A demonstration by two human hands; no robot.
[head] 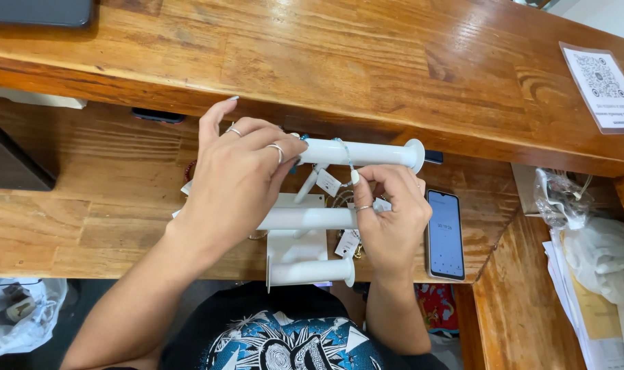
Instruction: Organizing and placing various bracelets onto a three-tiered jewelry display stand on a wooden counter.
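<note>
Head view shows my left hand (240, 178) gripping the top bar of the white stand (305, 247) on the bench (86, 226), right-hand fingers (360, 188) pinching a tagged bracelet (344, 154) looped over it; seating it next needs a gentle slide.

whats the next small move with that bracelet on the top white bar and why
Probably let the right hand ease the thin bracelet along the top bar until its tag hangs free. The left hand already steadies that bar's end, and the tag hangs against the stand's upright.
</note>
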